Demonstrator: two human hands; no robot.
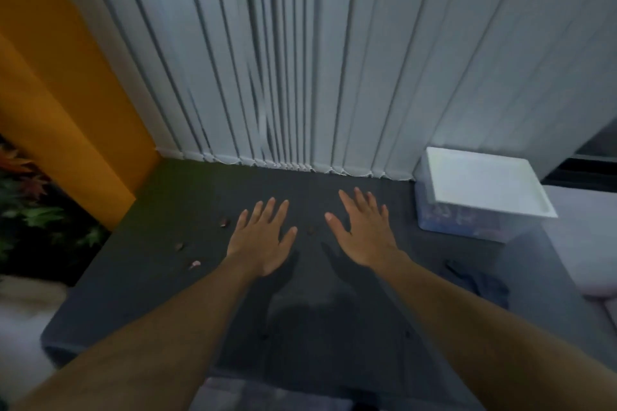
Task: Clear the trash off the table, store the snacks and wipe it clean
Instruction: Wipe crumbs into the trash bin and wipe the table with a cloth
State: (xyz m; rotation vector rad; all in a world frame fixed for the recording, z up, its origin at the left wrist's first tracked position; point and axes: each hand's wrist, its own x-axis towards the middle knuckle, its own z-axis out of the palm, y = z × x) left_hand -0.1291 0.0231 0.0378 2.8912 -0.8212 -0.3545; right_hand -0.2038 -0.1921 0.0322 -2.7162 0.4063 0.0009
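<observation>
The table (160,284) is dark grey. The blinds (300,60) are pale grey-white, striped by vertical slats. The wall (50,77) is orange. The box (467,222) is clear, showing blue and purple, with a white lid (480,177). The scraps (194,264) are pinkish-brown. The cloth (480,284) is dark grey. The leaves (36,210) are green and red.

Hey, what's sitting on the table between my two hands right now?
In the head view, one small brownish scrap lies on the dark table between the left hand and the right hand, touching neither.
</observation>
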